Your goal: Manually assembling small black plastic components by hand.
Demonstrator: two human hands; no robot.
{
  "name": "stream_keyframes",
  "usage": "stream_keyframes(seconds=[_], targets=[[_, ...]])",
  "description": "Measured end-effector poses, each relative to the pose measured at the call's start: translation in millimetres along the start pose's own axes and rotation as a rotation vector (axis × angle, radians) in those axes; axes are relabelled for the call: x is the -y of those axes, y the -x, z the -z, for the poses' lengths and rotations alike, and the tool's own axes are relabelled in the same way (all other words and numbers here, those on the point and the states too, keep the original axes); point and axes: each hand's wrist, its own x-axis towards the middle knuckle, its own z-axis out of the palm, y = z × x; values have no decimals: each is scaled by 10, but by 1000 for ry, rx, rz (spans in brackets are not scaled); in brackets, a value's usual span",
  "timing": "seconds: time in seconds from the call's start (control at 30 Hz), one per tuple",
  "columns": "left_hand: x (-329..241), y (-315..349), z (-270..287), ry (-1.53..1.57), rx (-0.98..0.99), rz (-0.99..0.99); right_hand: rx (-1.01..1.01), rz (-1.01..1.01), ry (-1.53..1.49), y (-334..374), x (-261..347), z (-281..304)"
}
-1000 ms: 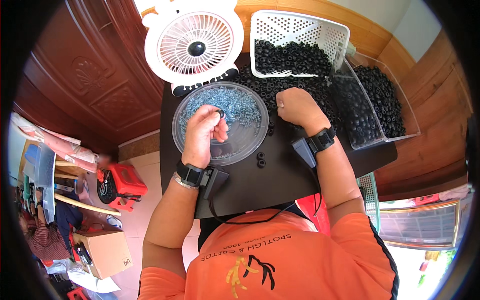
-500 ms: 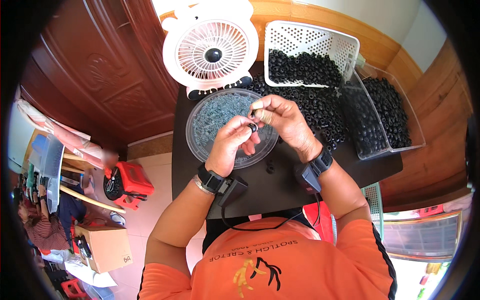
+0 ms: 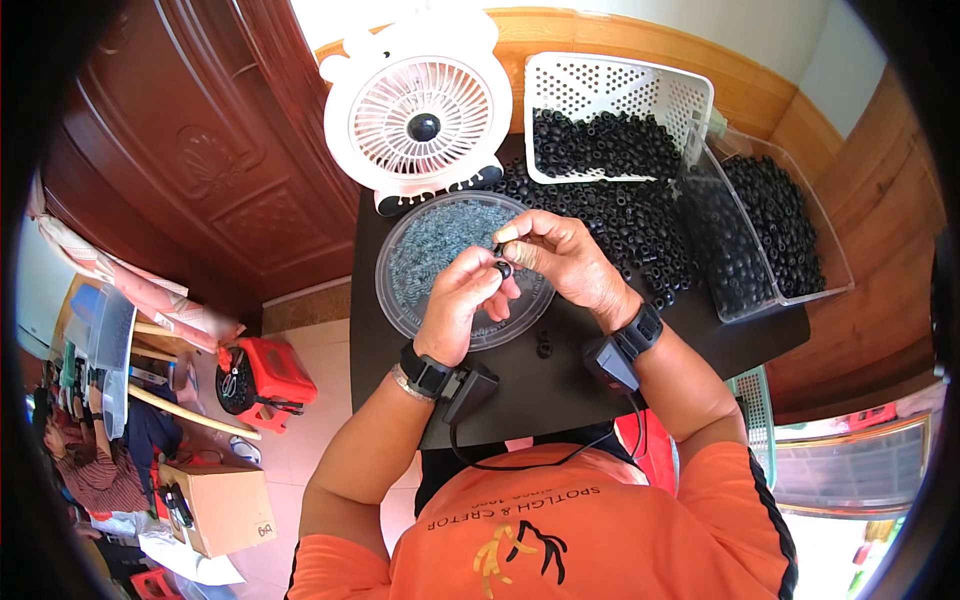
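Note:
Above the near side of a round clear tray [image 3: 384, 292], my two hands meet. My left hand [image 3: 450, 310] is closed, with a small black ring-shaped piece [image 3: 504, 269] between its thumb and fingers. Just above that piece, my right hand [image 3: 575, 265] pinches with thumb and forefinger. A tiny dark bit shows at its fingertips, too small to name. Many small translucent bluish pieces [image 3: 430, 245] cover the tray's floor. Both wrists wear black straps with a cabled box.
Loose black ring-shaped pieces [image 3: 635, 228] lie beyond my right hand. More fill a white perforated basket [image 3: 620, 85] and a clear bin [image 3: 835, 250]. A white animal-shaped fan [image 3: 340, 130] stands behind the tray. Two black pieces [image 3: 544, 344] rest on the dark table [image 3: 520, 395].
The whole view has shifted slightly. My hands stay together over the tray, the right fingertips still pinched right above the black piece in my left hand.

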Motion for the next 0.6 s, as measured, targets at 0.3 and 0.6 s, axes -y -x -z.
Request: stream_keyframes(seconds=[0.3,0.6], targets=[[35,-7,7,-17,-1,15,-19,-48,119,15,82,45],[49,-5,23,-23,-28,26,1,50,272,33,124,72]])
